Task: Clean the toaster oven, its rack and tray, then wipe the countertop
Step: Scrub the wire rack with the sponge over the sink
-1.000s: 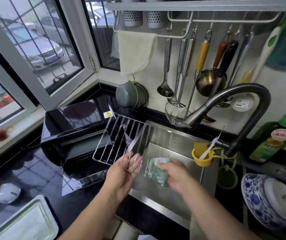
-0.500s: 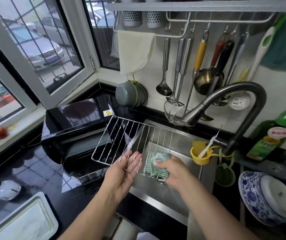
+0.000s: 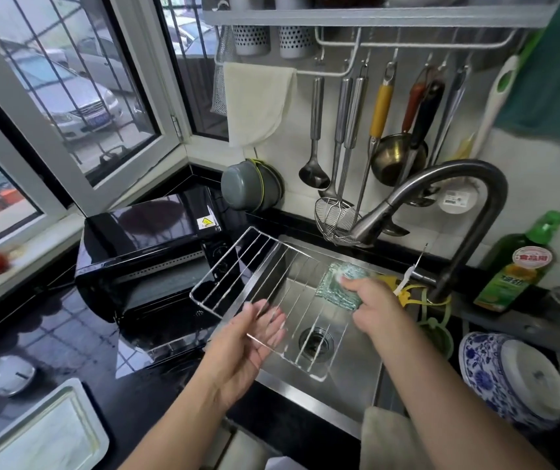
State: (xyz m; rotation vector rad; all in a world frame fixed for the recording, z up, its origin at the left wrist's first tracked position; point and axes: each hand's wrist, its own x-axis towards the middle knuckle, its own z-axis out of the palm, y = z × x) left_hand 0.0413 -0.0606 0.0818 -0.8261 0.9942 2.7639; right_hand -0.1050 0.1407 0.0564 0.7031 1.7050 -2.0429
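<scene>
Two hands work over the sink. The left hand, palm up with fingers loosely spread, supports the near edge of the wire rack, which tilts across the basin. The right hand grips a green scouring sponge pressed against the rack's far bars. Scrubbing the rack looks to be the step in hand; the next move probably calls for drawing the sponge along each bar. The toaster oven stands open on the table just left of the sink; the tray lies near the table's front corner.
</scene>
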